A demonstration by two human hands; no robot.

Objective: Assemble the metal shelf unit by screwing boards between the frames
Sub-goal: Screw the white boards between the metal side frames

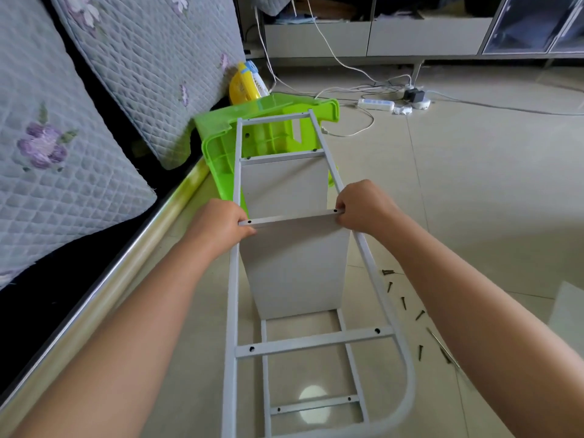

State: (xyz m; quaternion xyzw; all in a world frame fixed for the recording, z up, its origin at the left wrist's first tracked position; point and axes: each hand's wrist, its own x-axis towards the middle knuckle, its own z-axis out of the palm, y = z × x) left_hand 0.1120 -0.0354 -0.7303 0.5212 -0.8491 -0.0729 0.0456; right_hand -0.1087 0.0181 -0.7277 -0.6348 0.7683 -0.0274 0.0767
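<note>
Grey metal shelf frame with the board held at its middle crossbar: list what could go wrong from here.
1. The grey board at the middle crossbar is steadied only by the left hand and right hand; its holes look empty, so letting go may let it slip.
2. The dark loose screws lie on the floor beside the grey metal shelf frame, and both hands are busy.
3. The frame's far end leans on a green plastic stool, which might slide.

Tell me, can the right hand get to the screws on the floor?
Probably yes. The screws lie loose on open floor just right of the frame, nothing covering them, but the right hand must first let go of the crossbar.
</note>
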